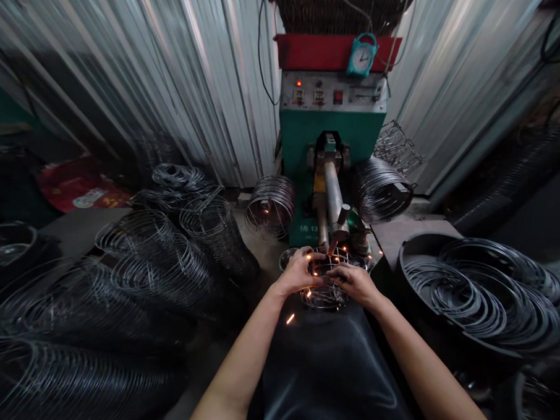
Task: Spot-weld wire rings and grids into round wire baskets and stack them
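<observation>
A round wire frame (325, 297) sits at the electrodes of a green spot welding machine (292, 136), and bright sparks fly around it. My left hand (300, 273) grips the frame's left side, fingers curled over the wires. On the right side, my right hand (355, 282) is closed on the same frame, its fingertips near the middle. Just above both hands, the welder's metal arm (334, 191) reaches down to the wire. Parts of the frame are hidden behind my fingers.
Stacks of wire rings (156, 273) stand on the left. A black tub (405, 265) of wire rings is on the right. Wire coils (271, 200) hang beside the machine. A turquoise clock (361, 56) hangs on the machine's red top. A dark apron (333, 373) covers my lap.
</observation>
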`<state>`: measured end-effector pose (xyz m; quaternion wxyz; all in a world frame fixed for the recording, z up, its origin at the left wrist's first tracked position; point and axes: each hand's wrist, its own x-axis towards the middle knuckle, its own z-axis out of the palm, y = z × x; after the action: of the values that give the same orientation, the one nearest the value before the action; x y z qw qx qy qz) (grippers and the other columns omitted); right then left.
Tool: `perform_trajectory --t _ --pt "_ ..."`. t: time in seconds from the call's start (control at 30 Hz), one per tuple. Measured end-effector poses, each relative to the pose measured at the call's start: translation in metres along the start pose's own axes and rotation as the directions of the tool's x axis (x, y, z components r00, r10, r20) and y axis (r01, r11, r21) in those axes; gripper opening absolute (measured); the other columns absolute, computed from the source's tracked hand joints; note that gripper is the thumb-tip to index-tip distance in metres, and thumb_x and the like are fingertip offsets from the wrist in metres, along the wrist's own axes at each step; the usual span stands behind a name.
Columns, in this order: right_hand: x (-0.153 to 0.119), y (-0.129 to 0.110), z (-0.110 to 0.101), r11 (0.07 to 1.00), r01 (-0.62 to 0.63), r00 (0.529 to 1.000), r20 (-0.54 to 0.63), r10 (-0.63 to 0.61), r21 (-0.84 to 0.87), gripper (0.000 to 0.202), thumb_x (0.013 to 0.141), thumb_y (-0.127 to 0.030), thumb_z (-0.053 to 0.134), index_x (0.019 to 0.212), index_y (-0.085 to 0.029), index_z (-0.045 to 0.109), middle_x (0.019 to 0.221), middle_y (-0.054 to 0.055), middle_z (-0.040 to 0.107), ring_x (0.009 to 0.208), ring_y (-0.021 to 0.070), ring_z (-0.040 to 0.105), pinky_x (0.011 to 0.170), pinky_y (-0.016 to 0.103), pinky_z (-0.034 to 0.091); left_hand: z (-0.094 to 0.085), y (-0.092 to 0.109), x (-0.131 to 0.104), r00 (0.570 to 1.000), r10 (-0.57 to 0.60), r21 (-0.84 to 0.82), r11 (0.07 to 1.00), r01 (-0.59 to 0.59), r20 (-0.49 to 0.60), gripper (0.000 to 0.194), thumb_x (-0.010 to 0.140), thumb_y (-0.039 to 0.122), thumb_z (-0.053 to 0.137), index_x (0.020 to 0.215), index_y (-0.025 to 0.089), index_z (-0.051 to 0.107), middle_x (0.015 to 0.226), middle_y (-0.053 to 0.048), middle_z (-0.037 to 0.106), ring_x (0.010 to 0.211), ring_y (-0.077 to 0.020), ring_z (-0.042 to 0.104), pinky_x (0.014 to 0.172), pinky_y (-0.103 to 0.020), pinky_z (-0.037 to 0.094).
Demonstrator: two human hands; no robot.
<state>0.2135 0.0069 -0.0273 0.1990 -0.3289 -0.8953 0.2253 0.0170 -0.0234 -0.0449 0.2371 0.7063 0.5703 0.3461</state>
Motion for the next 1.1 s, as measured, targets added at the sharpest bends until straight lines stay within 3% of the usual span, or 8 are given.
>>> perform_trajectory --t 0.27,0.43,0.5,0.57,0.7,0.93,1.0,1.1 --pt "0.014 0.005 0.002 0.995 -0.081 0.993 -0.096 0.075 -0.058 0.025 0.078 -0.012 0.052 0.094 -0.024 0.065 0.099 0.005 0.066 0.089 0.0204 0.061 0.074 0.030 0.046 -0.002 -0.003 0.018 0.997 -0.066 0.048 0.996 0.068 -0.048 0.064 0.049 0.034 0.080 0.109 0.031 0.059 0.120 -0.004 0.044 0.115 -0.0248 0.044 0.101 -0.040 0.033" --pt "-0.010 0.000 0.010 0.926 -0.199 0.887 -0.342 0.309 0.319 0.034 0.075 -0.033 0.060 0.106 -0.020 0.057 0.100 0.008 0.063 0.088 0.0212 0.059 0.076 0.033 0.047 0.003 -0.004 0.019 0.991 -0.076 0.034 0.996 0.080 -0.106 0.065 0.048 0.044 0.079 0.109 0.031 0.059 0.121 -0.004 0.044 0.116 -0.0242 0.043 0.100 -0.040 0.034" --pt "-0.030 0.001 0.018 0.783 -0.300 0.823 -0.267 0.501 0.545 0.036 0.072 -0.039 0.061 0.101 -0.018 0.056 0.085 0.006 0.064 0.075 0.0188 0.060 0.066 0.031 0.049 0.004 -0.004 0.020 0.989 -0.075 0.074 0.994 0.085 -0.130 0.066 0.048 0.045 0.079 0.110 0.032 0.059 0.123 -0.005 0.043 0.118 -0.0254 0.041 0.101 -0.042 0.032" --pt "-0.050 0.004 0.028 0.551 -0.405 0.753 -0.076 0.654 0.730 0.030 0.071 -0.041 0.060 0.091 -0.018 0.057 0.066 0.001 0.059 0.056 0.0144 0.055 0.049 0.026 0.045 0.003 -0.005 0.023 0.986 -0.088 0.089 0.991 0.102 -0.141 0.065 0.049 0.044 0.079 0.109 0.032 0.059 0.124 -0.005 0.043 0.119 -0.0264 0.040 0.100 -0.044 0.031" --pt "-0.081 0.015 0.045 0.113 -0.388 0.647 0.182 0.741 0.915 0.018 0.065 -0.031 0.065 0.077 -0.019 0.059 0.053 -0.003 0.046 0.044 0.0103 0.043 0.035 0.021 0.031 0.002 -0.012 0.035 0.978 -0.140 0.063 0.987 0.151 -0.155 0.063 0.048 0.039 0.080 0.108 0.030 0.061 0.121 -0.005 0.046 0.118 -0.0262 0.042 0.099 -0.043 0.033" --pt "-0.102 0.032 0.043 -0.168 -0.361 0.554 0.355 0.753 0.917 0.019 0.060 -0.024 0.068 0.078 -0.019 0.063 0.061 0.003 0.054 0.052 0.0141 0.053 0.043 0.026 0.045 -0.001 -0.017 0.043 0.980 -0.131 0.020 0.991 0.135 -0.147 0.063 0.046 0.040 0.081 0.105 0.028 0.062 0.123 -0.007 0.045 0.118 -0.0274 0.042 0.100 -0.045 0.033" --pt "-0.104 0.035 0.041 -0.183 -0.342 0.551 0.355 0.755 0.922 0.016 0.061 -0.026 0.068 0.075 -0.020 0.062 0.064 0.004 0.058 0.057 0.0158 0.056 0.047 0.028 0.047 -0.003 -0.019 0.036 0.977 -0.120 -0.045 0.992 0.114 -0.177 0.070 0.048 0.044 0.080 0.113 0.028 0.056 0.130 -0.007 0.041 0.124 -0.0279 0.037 0.103 -0.045 0.029" --pt "-0.108 0.037 0.047 0.021 -0.339 0.595 0.197 0.779 0.941 0.020 0.065 -0.035 0.065 0.080 -0.022 0.063 0.067 0.004 0.061 0.060 0.0187 0.059 0.045 0.029 0.047 0.002 -0.031 0.016 0.951 -0.181 -0.238 0.964 0.121 -0.249 0.096 0.050 0.045 0.079 0.132 0.025 0.032 0.138 -0.010 0.033 0.129 -0.0264 0.031 0.106 -0.042 0.026"
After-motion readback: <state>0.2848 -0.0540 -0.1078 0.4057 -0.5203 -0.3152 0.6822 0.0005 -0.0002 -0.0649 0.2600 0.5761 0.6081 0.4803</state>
